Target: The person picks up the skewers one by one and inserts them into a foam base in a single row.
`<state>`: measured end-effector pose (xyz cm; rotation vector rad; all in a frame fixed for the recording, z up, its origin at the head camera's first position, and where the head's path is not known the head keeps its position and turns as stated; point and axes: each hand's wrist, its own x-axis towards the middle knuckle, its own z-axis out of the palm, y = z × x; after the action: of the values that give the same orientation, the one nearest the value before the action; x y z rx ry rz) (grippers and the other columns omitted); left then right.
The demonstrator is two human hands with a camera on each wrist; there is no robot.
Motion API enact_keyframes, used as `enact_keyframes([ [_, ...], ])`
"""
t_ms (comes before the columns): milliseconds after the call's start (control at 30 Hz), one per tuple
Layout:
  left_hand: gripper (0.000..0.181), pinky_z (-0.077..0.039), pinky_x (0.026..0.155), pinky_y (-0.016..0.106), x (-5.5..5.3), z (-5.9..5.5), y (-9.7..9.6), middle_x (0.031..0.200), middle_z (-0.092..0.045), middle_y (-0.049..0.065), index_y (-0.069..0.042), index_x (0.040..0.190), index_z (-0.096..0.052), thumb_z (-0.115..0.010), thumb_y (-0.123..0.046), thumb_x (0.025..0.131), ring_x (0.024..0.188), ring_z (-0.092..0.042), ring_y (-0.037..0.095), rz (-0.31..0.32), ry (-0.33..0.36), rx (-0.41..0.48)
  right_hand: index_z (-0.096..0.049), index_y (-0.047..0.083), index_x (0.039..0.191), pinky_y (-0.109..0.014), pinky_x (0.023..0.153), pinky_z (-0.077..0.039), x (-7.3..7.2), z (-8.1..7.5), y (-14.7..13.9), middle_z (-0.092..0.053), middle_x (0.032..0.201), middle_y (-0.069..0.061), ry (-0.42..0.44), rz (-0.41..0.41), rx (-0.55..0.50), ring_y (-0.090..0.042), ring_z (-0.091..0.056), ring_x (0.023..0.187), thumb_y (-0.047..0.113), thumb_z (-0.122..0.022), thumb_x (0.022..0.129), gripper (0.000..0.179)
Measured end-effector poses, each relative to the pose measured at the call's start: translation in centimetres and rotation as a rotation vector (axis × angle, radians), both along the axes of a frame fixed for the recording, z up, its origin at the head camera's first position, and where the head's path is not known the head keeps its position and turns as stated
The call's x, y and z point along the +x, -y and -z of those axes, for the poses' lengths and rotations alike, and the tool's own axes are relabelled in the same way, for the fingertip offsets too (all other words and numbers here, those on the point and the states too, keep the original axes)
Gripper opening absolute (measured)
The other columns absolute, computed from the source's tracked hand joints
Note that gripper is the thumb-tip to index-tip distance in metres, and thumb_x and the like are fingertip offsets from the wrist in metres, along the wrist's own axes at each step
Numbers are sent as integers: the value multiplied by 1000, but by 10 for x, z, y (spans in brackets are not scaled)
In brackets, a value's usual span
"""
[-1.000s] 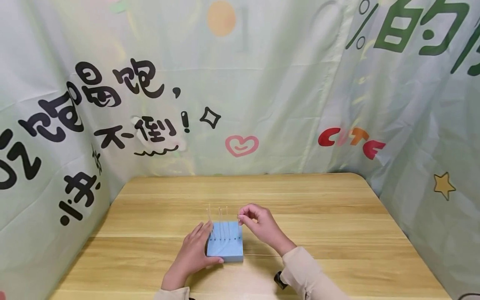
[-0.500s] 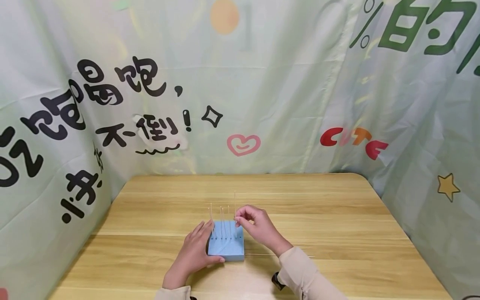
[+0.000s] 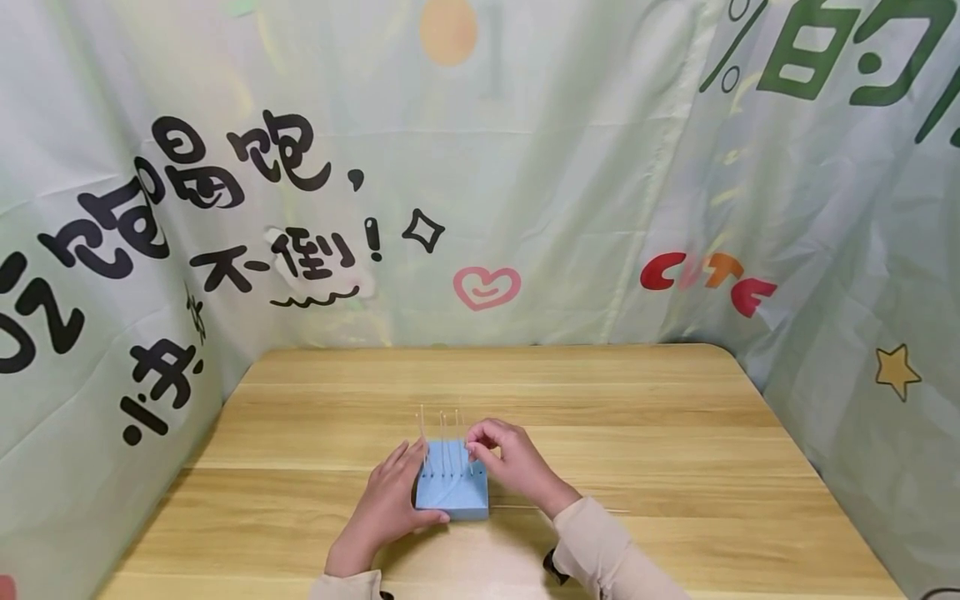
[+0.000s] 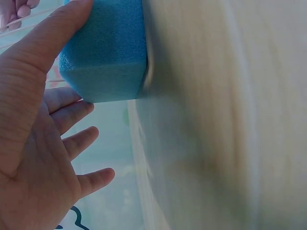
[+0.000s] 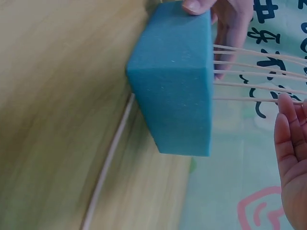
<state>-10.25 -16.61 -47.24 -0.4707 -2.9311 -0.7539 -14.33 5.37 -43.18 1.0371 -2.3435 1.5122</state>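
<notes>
A blue foam block point(image 3: 452, 497) with a row of small dark holes lies on the table. Several thin wooden sticks point(image 5: 259, 74) stand upright in its top. My left hand point(image 3: 390, 500) holds the block at its left side, the thumb on the front face and the index finger behind; the other fingers spread free in the left wrist view. Near the row's right end, my right hand point(image 3: 517, 458) pinches another thin wooden stick point(image 5: 244, 99), whose lower end is in the block. In the right wrist view, the pinching fingertips are partly cut off at the edge.
One more loose stick point(image 3: 555, 507) lies flat on the wooden table point(image 3: 637, 433), right of the block and partly under my right forearm. A printed cloth point(image 3: 570, 208) hangs behind and at both sides of the table.
My right hand has moved slightly left and then down with the stick, from beside the block to over its right part. The stick's top stands lower. The left hand stays on the block.
</notes>
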Motion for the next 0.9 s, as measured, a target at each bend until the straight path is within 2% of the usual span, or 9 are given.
enact_keyframes([
  [100,109,-28,104,62,0,0,0,146,-39,18,2,142,-38,-85,-50,58,135,-31,41,1,-3,1,-62,5,86,-22,67,-54,1,3,1,-60,78,2,-18,-10,0,-8,-59,72,4,-61,91,5],
  [333,110,-28,104,62,0,0,1,147,-38,16,1,142,-38,-85,-50,57,135,-31,40,5,-7,5,-61,4,86,-22,69,-53,3,10,0,-58,78,4,25,-19,42,-6,-57,73,3,-60,91,5],
  [467,109,-28,104,62,0,0,1,147,-38,16,1,141,-39,-85,-50,56,135,-31,40,5,-9,2,-61,4,86,-22,69,-53,4,15,0,-58,78,4,22,-21,48,-5,-57,74,2,-60,91,5],
  [900,109,-29,103,62,-1,1,1,146,-39,18,1,142,-38,-85,-50,58,134,-32,41,10,-5,-5,-62,6,86,-22,68,-53,5,17,1,-60,78,3,67,-9,29,-7,-58,73,5,-61,91,5],
])
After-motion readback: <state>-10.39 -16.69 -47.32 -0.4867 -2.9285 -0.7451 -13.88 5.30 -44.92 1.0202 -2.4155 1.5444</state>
